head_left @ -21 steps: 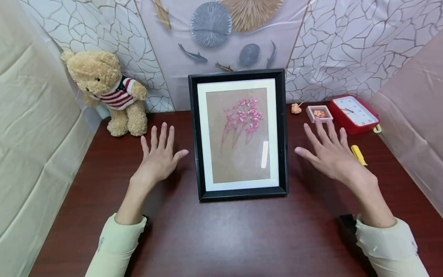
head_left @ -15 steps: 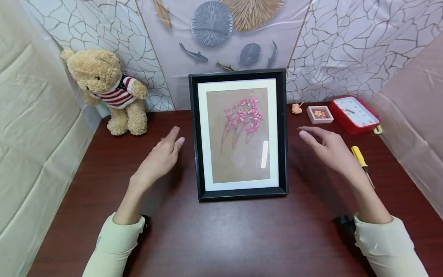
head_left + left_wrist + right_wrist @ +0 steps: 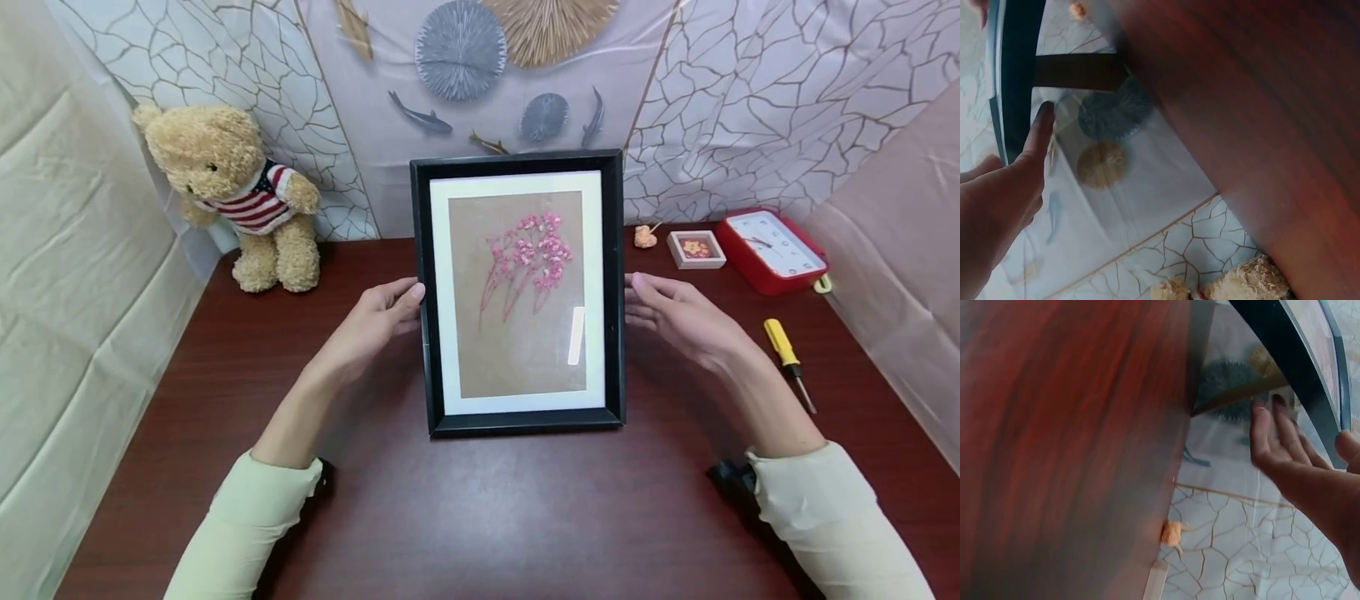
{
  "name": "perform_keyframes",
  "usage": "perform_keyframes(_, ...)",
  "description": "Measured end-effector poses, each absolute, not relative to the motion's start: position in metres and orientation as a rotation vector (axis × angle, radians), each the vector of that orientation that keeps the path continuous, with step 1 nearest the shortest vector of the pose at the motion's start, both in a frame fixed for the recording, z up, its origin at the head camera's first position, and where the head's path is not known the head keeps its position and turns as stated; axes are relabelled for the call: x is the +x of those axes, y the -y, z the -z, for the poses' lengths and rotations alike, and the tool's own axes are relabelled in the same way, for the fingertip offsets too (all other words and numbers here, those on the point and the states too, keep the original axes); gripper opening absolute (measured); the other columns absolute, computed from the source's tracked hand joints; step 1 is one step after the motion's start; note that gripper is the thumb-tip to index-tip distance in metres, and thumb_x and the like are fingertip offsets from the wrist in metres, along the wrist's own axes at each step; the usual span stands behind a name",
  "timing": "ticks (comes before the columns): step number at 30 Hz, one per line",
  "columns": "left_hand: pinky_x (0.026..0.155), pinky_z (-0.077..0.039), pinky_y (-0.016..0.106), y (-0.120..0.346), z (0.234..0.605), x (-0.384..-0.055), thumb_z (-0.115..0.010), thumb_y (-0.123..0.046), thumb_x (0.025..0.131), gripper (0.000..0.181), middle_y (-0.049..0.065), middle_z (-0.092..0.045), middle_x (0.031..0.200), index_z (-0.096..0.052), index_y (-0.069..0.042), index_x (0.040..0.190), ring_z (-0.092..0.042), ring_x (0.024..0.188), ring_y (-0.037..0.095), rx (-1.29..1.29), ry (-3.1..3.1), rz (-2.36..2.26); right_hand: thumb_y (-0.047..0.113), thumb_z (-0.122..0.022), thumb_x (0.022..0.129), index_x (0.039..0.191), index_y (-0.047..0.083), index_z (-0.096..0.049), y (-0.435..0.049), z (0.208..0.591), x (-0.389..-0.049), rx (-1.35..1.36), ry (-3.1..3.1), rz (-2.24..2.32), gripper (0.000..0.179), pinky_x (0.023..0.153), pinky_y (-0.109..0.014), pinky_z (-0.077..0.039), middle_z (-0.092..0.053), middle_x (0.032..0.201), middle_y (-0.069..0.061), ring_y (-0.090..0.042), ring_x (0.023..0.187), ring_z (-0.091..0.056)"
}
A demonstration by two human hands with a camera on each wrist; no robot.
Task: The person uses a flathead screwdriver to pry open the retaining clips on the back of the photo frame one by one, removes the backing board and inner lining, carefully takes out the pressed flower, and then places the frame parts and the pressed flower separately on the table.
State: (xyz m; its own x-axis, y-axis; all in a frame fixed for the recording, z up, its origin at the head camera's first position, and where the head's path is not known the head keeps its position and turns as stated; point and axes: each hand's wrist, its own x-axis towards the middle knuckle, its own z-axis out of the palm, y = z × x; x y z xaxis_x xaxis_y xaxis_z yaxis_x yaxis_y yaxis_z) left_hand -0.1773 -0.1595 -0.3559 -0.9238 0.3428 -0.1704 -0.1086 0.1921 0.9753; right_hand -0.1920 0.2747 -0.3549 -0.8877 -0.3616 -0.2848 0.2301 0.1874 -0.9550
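A black picture frame (image 3: 528, 419) with pink dried flowers (image 3: 534, 250) behind its glass leans back on the dark red table. My left hand (image 3: 373, 321) is at its left edge, thumb against the rim and fingers round behind it. At the opposite edge, my right hand (image 3: 688, 323) has its thumb beside the rim. The right wrist view shows the right fingers (image 3: 1288, 440) loosely extended behind the frame, apart from its back. A flat stand leg (image 3: 1079, 70) reaches from the back to the table in the left wrist view.
A teddy bear (image 3: 247, 204) in a striped sweater sits at the back left. Along the back right are an orange trinket (image 3: 645, 237), a small square box (image 3: 697, 249) and a red clock (image 3: 774, 250). A yellow-handled screwdriver (image 3: 782, 343) lies beyond my right hand.
Both hands have moved inward from beside the picture frame to its two side edges, turning from spread, palm-down fingers to palms facing each other. The frame has stayed put.
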Motion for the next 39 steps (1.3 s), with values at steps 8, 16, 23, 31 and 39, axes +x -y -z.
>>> perform_keyframes(8,0.127,-0.042,0.051,0.1559,0.3542,-0.1839,-0.055,-0.017,0.117,0.063,0.024,-0.049,0.167,-0.030,0.005,0.170,-0.052,0.153,0.035,0.181,-2.016,-1.874,0.020,-0.055,0.116,0.168,-0.002,-0.033,-0.2672,0.3528,-0.1939,-0.133,-1.808,1.930,0.060,0.098,-0.027,-0.063,-0.078,0.128,0.007,-0.011,0.113,-0.077)
perform_keyframes(16,0.126,-0.043,0.051,0.1543,0.3572,-0.1848,-0.057,-0.012,0.115,0.062,0.024,-0.050,0.166,-0.033,0.005,0.169,-0.053,0.152,0.035,0.180,-1.977,-1.912,0.016,-0.056,0.116,0.171,-0.004,-0.025,-0.2702,0.3563,-0.1933,-0.159,-1.813,1.907,0.066,0.101,-0.027,-0.062,-0.074,0.135,0.008,-0.012,0.116,-0.075)
perform_keyframes(23,0.126,-0.043,0.050,0.1548,0.3559,-0.1833,-0.056,-0.013,0.115,0.063,0.024,-0.049,0.167,-0.030,0.005,0.170,-0.052,0.153,0.035,0.170,-1.983,-1.891,0.011,-0.056,0.115,0.168,-0.004,-0.034,-0.2707,0.3567,-0.1951,-0.208,-1.824,1.877,0.059,0.102,-0.030,-0.062,-0.075,0.137,0.005,-0.015,0.117,-0.075)
perform_keyframes(31,0.127,-0.041,0.052,0.1551,0.3546,-0.1859,-0.056,-0.009,0.115,0.062,0.027,-0.048,0.167,-0.031,0.007,0.169,-0.050,0.155,0.037,0.195,-2.049,-1.899,0.010,-0.057,0.114,0.164,-0.002,-0.044,-0.2690,0.3529,-0.1965,-0.219,-1.837,1.903,0.053,0.102,-0.028,-0.061,-0.076,0.134,0.006,-0.012,0.115,-0.074)
perform_keyframes(39,0.127,-0.042,0.050,0.1583,0.3583,-0.1867,-0.057,-0.008,0.114,0.059,0.025,-0.051,0.166,-0.036,0.004,0.168,-0.050,0.155,0.034,0.195,-2.023,-1.979,0.007,-0.057,0.114,0.131,0.026,-0.080,-0.2702,0.3517,-0.1979,-0.185,-1.719,1.989,0.034,0.101,-0.027,-0.062,-0.078,0.133,0.004,-0.012,0.112,-0.074)
